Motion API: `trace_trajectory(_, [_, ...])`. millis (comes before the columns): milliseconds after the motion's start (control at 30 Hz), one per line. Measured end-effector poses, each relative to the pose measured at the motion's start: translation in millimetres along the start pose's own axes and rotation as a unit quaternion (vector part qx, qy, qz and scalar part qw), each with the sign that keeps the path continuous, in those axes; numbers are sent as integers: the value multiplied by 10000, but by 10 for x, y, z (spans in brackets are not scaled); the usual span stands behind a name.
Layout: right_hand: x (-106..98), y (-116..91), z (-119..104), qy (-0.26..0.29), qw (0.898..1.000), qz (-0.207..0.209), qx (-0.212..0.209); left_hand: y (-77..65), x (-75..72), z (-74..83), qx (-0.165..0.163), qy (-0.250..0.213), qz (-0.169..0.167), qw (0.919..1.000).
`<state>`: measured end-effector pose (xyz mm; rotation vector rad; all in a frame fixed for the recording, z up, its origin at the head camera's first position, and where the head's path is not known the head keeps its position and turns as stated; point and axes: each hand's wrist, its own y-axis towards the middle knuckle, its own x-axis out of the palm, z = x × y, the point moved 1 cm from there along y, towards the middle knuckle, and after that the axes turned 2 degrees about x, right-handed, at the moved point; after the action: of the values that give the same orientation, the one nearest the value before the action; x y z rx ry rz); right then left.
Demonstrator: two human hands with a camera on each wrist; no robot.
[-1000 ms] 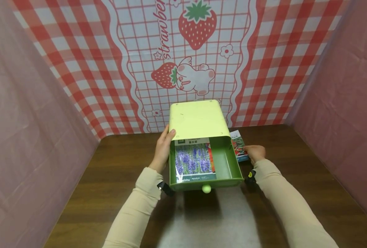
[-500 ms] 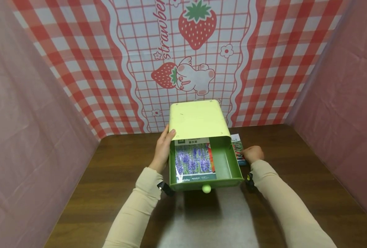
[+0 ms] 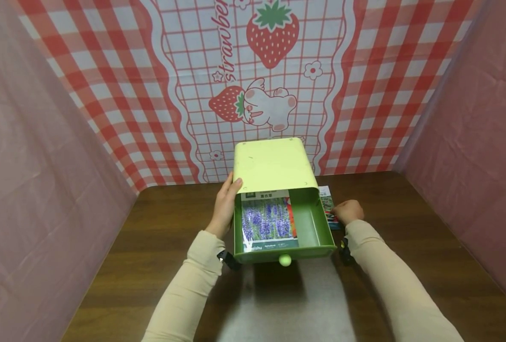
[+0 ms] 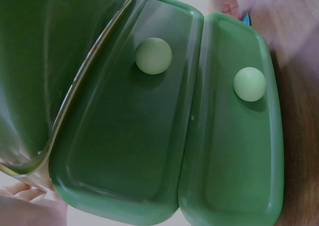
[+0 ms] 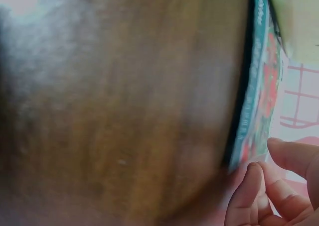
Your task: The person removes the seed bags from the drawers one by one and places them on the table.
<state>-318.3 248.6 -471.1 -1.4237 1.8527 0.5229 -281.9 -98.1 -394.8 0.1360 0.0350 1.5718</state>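
A small drawer cabinet (image 3: 274, 164) with a pale yellow-green shell stands on the table. Its upper green drawer (image 3: 310, 225) is pulled out, and inside lies a seed packet (image 3: 267, 223) with purple flowers, over another with red and orange at its edge. My left hand (image 3: 224, 209) rests against the cabinet's left side, thumb on the top edge. Right of the cabinet, my right hand (image 3: 349, 212) pinches the edge of another seed packet (image 5: 261, 94), which has red flowers and a teal band. The cabinet hides part of that packet in the head view.
The lower drawer front (image 4: 234, 151), with its round knob (image 4: 249, 84), sits below the pulled-out one. A pale cloth strip (image 3: 295, 308) lies in front on the wooden table (image 3: 163, 247). Behind hangs a red checked strawberry backdrop (image 3: 274, 42); pink cloth walls (image 3: 471, 123) flank the table.
My right hand has moved slightly left and the red-flowered packet has shifted a little towards me, closer along the cabinet's side. The left hand, cabinet and drawer have stayed put.
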Motion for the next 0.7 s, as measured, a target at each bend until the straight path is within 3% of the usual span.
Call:
trace_trajectory(167, [-52, 23, -71, 474, 9984, 161, -252, -1, 4, 1, 8, -47, 12, 10000])
trace_trajectory(300, [-131, -24, -255, 1127, 9907, 161, -742, 0, 5, -1, 3, -99, 3, 10000])
trace_trajectory(533, [-458, -280, -704, 1862, 9691, 38, -1619, 2, 6, 2, -10, -108, -18, 9999])
trace_trajectory(700, [-662, -536, -943, 1810, 9604, -82, -2118, 2, 6, 5, 15, -81, 0, 10000])
